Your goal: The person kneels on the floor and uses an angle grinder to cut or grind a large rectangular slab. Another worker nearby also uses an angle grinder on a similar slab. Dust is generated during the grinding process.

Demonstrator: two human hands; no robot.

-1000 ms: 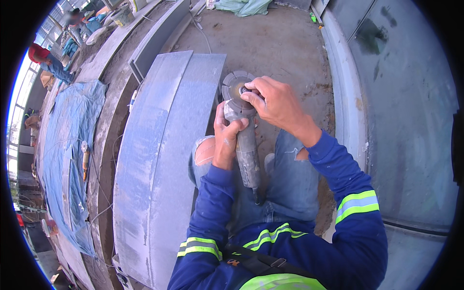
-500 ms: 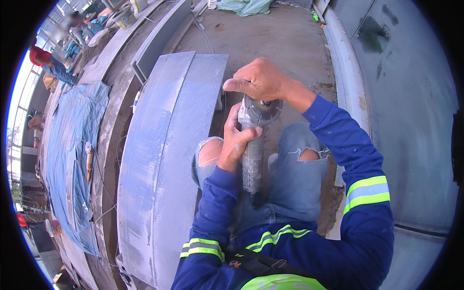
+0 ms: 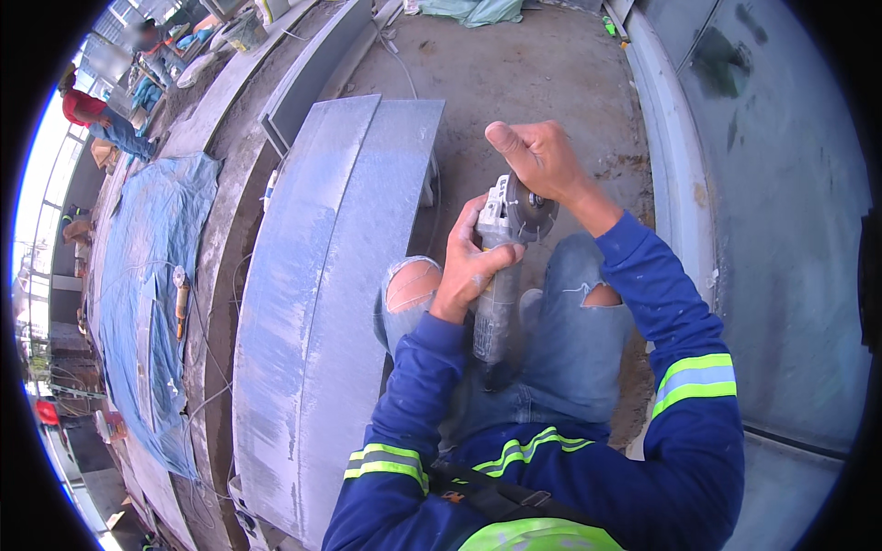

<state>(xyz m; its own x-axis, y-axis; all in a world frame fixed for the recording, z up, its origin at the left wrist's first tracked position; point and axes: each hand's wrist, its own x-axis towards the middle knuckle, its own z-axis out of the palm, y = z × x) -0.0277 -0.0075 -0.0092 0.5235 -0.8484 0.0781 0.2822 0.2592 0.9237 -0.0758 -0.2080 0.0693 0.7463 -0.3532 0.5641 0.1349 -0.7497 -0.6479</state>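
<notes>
While the left hand (image 3: 470,268) wraps the neck of a dusty grey angle grinder (image 3: 494,321), its thumb lies across the near side of the tool and its fingers are closed round the far side. The grinder is between the bent knees, in front of the torso, with its head pointing away from the body and its tail end low over the lap of the torn jeans (image 3: 579,349). A segmented cutting disc (image 3: 533,217) sits on the head, facing right. Just above the disc is the right hand (image 3: 544,160) — fingers curled in, thumb stuck out to the left, clear of the other fingers; whether any fingertip touches the disc I cannot tell. Both arms wear blue sleeves (image 3: 675,303) with bright reflective bands. Left of the knees lie long grey boards (image 3: 294,275), one edge overlapping another, streaked with pale dust. Farther left, a blue tarp (image 3: 152,220) is spread out, and on it rests a second grinder (image 3: 182,308) with an orange-brown body. To the right stands a large grey panel (image 3: 781,220), a pale ledge (image 3: 678,197) running along its foot. Upper left, well apart — a person in a red top (image 3: 85,108).
</notes>
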